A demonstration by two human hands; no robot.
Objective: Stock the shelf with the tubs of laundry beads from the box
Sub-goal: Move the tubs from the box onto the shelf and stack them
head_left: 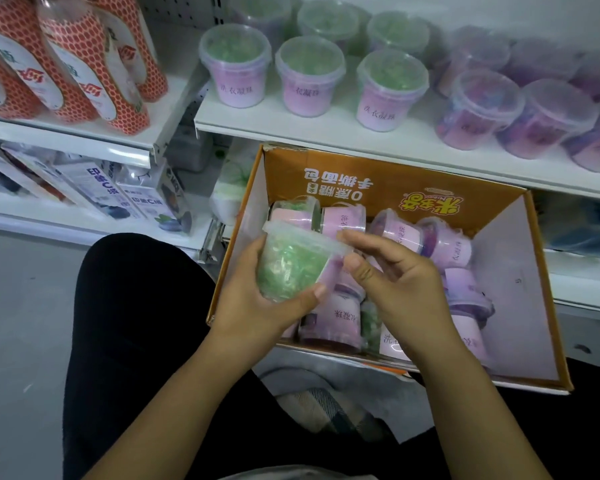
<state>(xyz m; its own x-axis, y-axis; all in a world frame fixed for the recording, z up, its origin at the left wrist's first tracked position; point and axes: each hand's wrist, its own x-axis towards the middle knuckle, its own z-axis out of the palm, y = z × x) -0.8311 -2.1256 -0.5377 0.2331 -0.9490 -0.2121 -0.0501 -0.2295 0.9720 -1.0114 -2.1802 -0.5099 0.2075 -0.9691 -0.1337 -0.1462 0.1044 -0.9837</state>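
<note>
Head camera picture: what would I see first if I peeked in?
Right in the middle, a left hand and a right hand hold a tub of green laundry beads over an orange cardboard box of more tubs. Above, green-bead tubs and purple-bead tubs line the white shelf, with red honeycomb-patterned bottles upper left.

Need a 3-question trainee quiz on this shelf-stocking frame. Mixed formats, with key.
1. True or false: the left hand and right hand both hold the green-bead tub over the box.
2. On the shelf, where do the green-bead tubs stand relative to the purple-bead tubs? A) to the left B) to the right C) stacked on top
3. Fill in: most tubs in the box lie on their ____.
Key: 1 true; 2 A; 3 sides.
</note>
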